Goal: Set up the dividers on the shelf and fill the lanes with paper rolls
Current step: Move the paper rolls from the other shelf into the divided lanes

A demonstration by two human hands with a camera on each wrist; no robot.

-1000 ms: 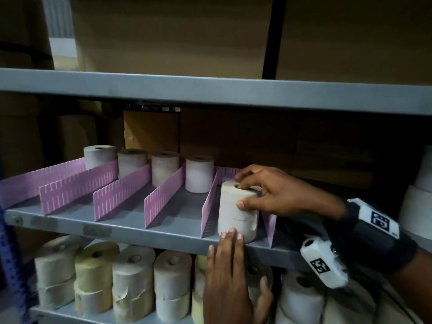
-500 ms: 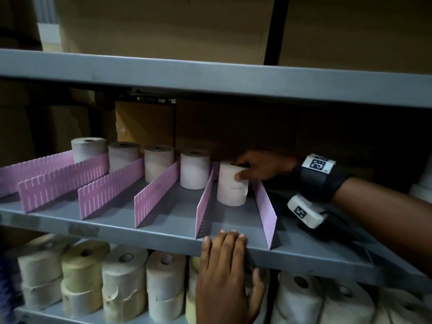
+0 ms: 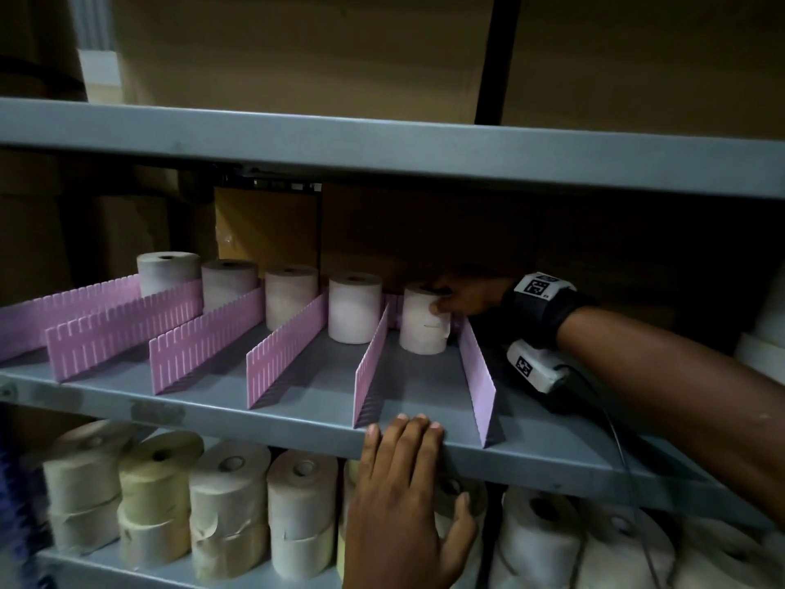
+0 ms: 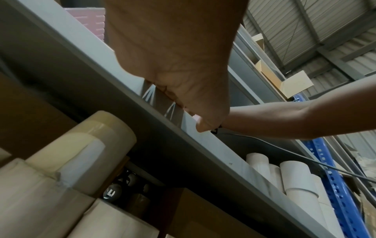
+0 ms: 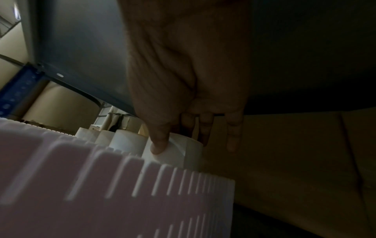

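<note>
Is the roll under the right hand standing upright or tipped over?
Upright. The roll stands on end at the back of its lane, core hole facing up, with the right hand touching its top.

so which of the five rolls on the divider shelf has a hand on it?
The rightmost roll, in the last lane between the two end dividers. The right hand grips its top edge, thumb on its side; the other four stand untouched.

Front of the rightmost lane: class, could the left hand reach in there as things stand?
Probably yes: the left hand rests on the shelf edge right before it, and the only roll stands at the back.
</note>
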